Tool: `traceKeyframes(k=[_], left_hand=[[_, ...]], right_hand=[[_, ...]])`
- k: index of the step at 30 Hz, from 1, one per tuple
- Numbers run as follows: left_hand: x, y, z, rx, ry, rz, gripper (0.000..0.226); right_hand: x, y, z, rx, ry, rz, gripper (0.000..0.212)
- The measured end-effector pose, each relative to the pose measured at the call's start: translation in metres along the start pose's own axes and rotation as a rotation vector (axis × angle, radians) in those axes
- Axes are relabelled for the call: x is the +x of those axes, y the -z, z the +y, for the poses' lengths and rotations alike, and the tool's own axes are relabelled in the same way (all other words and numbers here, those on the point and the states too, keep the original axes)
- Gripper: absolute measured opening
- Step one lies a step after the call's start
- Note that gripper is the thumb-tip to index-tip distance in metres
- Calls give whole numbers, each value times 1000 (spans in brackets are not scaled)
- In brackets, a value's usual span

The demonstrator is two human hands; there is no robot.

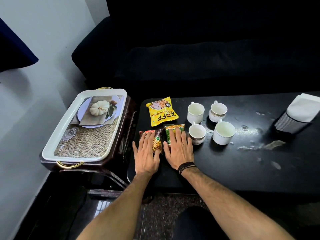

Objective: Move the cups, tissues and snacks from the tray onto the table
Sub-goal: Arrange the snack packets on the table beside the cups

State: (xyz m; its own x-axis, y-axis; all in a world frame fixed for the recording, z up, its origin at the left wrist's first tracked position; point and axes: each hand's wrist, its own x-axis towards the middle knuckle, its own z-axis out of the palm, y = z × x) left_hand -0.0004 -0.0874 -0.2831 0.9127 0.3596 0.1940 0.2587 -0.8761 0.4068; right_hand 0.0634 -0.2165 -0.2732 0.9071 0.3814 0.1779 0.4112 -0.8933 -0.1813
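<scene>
on table (225, 167), left hand (147, 153) flat over red snack (156, 137), right hand (178, 148) over green snack (170, 130)

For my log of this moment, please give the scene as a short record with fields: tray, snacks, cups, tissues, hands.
tray: white tray on a dark side stand, nothing on it
snacks: yellow packet, red packet, green packet, all on black table
cups: four, empty, beside the snacks
tissues: mesh tissue holder, table's far right
hands: left hand flat on red packet; right hand flat on green packet
</scene>
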Motion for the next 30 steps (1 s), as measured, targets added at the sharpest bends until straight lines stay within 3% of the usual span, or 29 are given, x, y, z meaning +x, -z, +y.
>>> traceKeyframes(k=[3,8,10,14,18,26,30], left_hand=[[1,0,2,4,1,2,66],[2,-1,0,29,-18,0,69],[1,-2,0,41,-2,-4,68],[3,-6,-3,30,32,-19,62],[3,-9,-4,30,21,-19,62],[3,-9,-4,34,0,-22,60],[3,-8,-3,42,-8,-27,60]], right_hand=[[-8,1,0,18,-3,32,62],[38,19,-21,117,75,251,51],[78,28,-25,109,158,137,52],[138,20,-16,6,219,-261,62],[144,3,-6,40,172,-497,60],[129,7,-22,55,47,-428,58],[117,19,-20,60,108,-239,58]])
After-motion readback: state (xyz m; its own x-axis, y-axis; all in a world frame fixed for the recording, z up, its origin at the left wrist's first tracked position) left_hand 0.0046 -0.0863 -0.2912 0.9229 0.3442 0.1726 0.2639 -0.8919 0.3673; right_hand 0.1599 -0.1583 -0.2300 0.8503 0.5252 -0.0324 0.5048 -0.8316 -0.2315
